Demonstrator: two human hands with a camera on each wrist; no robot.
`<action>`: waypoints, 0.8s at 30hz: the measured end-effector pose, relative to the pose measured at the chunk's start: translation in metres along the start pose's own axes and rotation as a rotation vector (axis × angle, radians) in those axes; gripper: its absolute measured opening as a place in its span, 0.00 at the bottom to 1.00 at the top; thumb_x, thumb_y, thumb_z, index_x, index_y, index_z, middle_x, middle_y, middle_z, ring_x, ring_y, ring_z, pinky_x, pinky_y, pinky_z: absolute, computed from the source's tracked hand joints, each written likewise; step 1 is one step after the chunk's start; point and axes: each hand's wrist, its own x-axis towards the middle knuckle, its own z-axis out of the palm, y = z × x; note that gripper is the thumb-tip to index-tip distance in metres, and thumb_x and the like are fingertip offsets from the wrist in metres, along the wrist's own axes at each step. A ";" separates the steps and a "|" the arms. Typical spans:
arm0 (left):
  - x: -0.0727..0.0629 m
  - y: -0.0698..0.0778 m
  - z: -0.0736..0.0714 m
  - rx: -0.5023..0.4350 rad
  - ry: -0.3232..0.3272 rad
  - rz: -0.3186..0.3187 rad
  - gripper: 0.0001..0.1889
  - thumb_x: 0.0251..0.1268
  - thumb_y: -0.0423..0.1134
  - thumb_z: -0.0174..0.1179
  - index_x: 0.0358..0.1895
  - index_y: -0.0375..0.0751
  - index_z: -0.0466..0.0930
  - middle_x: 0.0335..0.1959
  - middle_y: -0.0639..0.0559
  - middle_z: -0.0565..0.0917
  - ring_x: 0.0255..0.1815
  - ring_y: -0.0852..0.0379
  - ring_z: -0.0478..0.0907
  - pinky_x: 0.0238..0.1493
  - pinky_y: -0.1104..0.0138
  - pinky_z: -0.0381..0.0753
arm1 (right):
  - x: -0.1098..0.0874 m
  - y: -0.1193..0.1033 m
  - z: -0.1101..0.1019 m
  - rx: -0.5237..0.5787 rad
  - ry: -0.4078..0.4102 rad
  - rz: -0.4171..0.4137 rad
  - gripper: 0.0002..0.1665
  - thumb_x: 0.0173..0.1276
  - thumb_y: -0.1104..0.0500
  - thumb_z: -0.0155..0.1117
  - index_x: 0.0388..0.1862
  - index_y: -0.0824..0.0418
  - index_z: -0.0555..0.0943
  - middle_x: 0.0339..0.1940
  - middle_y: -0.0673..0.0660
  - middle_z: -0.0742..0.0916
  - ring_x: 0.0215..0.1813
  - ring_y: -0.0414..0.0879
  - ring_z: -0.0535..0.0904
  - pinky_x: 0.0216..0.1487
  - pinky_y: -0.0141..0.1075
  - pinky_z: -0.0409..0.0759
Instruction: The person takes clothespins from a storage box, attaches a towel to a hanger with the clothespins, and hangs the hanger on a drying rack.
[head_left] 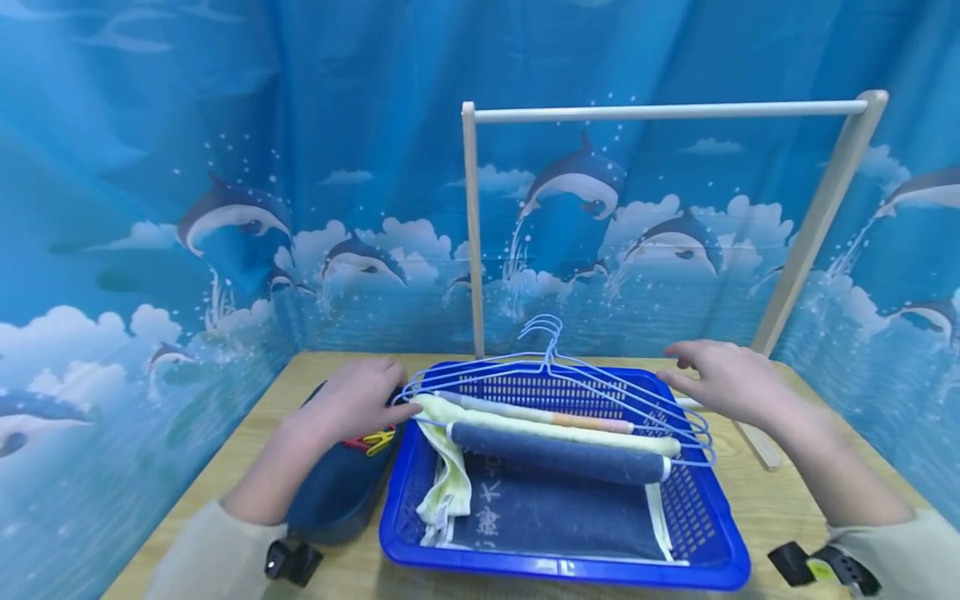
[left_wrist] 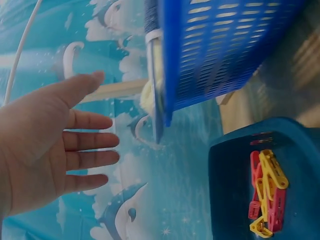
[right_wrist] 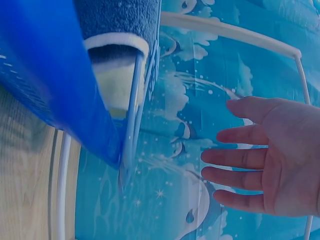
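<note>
My left hand [head_left: 358, 398] hovers at the left rim of a blue plastic basket [head_left: 558, 568], near the hanger ends. In the left wrist view its fingers are straight and hold nothing. My right hand [head_left: 723, 377] is raised beyond the basket's right rim, fingers extended and holding nothing, as the right wrist view shows. Across the basket lie several blue wire hangers [head_left: 550, 360], hooks pointing to the back. Over their bars hang a dark blue towel [head_left: 558, 454], a pale yellow towel [head_left: 447, 475] and a towel with an orange part [head_left: 577, 422].
A dark teal bin [head_left: 330, 508] with red and yellow clothespins [left_wrist: 272, 175] stands left of the basket on the wooden table [head_left: 262, 450]. Behind rises a rack with a white bar [head_left: 667, 111] and wooden posts [head_left: 817, 225]. A dolphin-print curtain [head_left: 375, 167] surrounds the table.
</note>
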 end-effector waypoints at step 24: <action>-0.018 0.022 0.031 0.083 0.083 0.329 0.17 0.58 0.51 0.61 0.20 0.48 0.68 0.20 0.60 0.64 0.20 0.63 0.61 0.21 0.68 0.63 | 0.023 -0.032 0.018 -0.048 -0.051 -0.127 0.29 0.62 0.54 0.64 0.58 0.66 0.73 0.50 0.64 0.81 0.46 0.57 0.79 0.36 0.47 0.78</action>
